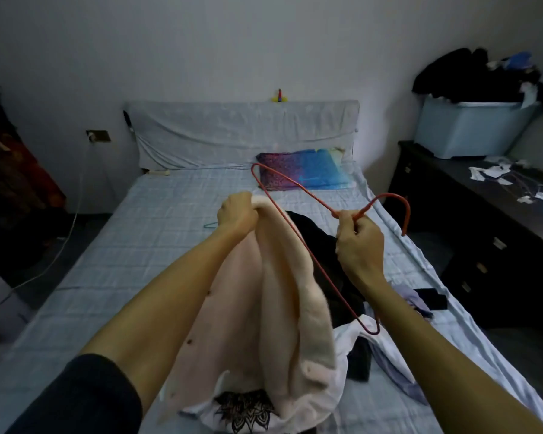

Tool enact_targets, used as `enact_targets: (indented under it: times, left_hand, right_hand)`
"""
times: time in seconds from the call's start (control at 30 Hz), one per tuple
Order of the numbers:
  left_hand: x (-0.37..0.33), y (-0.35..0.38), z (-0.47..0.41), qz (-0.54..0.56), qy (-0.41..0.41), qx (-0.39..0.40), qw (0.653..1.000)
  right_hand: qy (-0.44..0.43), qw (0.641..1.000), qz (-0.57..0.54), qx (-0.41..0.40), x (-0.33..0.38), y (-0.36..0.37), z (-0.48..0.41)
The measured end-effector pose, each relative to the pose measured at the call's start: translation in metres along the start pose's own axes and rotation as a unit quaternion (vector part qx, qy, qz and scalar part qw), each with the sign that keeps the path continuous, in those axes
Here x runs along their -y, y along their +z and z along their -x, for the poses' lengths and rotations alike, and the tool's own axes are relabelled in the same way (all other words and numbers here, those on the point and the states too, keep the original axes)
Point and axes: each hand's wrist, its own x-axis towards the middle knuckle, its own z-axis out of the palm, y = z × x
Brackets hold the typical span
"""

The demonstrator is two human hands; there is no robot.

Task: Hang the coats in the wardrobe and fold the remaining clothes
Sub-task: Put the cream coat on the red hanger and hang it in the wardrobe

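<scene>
A: Hands?

B: Left hand (237,214) is clenched on the top edge of the pink coat (273,308), with fabric bunched in the fist. Right hand (359,242) grasps the red hanger (364,209) at its neck, fingers curled round the wire just below the hook. Both are raised over the bed (138,245).

A: Coat relative to the hands?

B: It hangs from the left fist down toward the near edge, between the two forearms. The right hand is apart from it, to its right.

A: Hanger versus coat?

B: The hook points right, then down. One shoulder tip sticks out far, above the left hand. The long bar runs diagonally from there to a near tip by the right forearm. It passes just beside the left fist and along the coat's right fold. Can't tell whether any wire is inside the coat.

A: Other clothes?

B: A black garment (311,233) lies on the bed behind the coat. A white shirt (245,415) with a black print is under the coat's hem, near. Pale clothes (358,336) are heaped under the near hanger tip. A small teal hanger (210,226) lies on the bed, left of the left wrist.

A: Surroundings?

B: There's a pillow (308,170) at the far end and a dark dresser (452,189) on the right. On the dresser stands a blue bin (470,130) with dark clothes piled on top.
</scene>
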Motion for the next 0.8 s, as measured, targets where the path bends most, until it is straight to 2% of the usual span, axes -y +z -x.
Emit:
enact_targets:
  times: [0.3,0.5,0.6,0.8]
  left_hand:
    - [0.012,-0.002,-0.007,0.067,-0.050,-0.028,0.996]
    - [0.023,-0.006,-0.011,0.076,0.001,-0.037,0.996]
    - [0.025,-0.006,-0.011,0.084,0.001,-0.062,0.995]
    - [0.008,0.002,-0.001,0.051,0.070,-0.075,0.993]
  right_hand:
    - [0.044,0.998,0.014,0.043,-0.018,-0.012,0.014]
    - [0.098,0.992,0.005,0.077,-0.033,-0.017,0.014]
    - [0.098,0.990,0.045,0.089,-0.039,-0.012,0.016]
    - [0.082,0.987,0.101,0.089,-0.036,0.015,0.011]
